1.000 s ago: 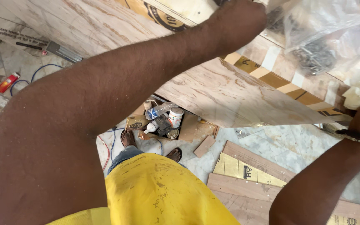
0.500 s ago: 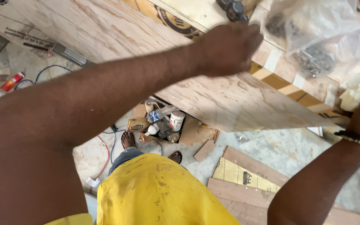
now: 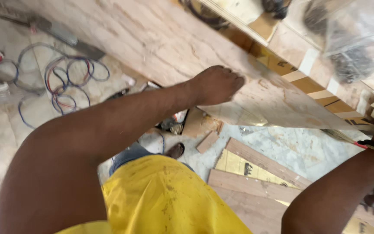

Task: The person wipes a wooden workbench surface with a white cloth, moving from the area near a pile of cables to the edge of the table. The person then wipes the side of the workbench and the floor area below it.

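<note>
The wooden board (image 3: pixel 165 43) is lying across the workbench, and the left hand (image 3: pixel 216 85) is resting on its near edge, fingers curled together, clamping nothing. The right hand is sitting past the right edge, grip untellable. Coiled wires (image 3: pixel 66 82) are lying on the floor.

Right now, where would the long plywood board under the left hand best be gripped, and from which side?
Probably at the plywood board's near long edge, close to where the left hand rests on it. That edge overhangs the floor with open space beneath, so fingers could curl under from the person's side. The far side abuts the stacked boards, leaving little room there.
</note>
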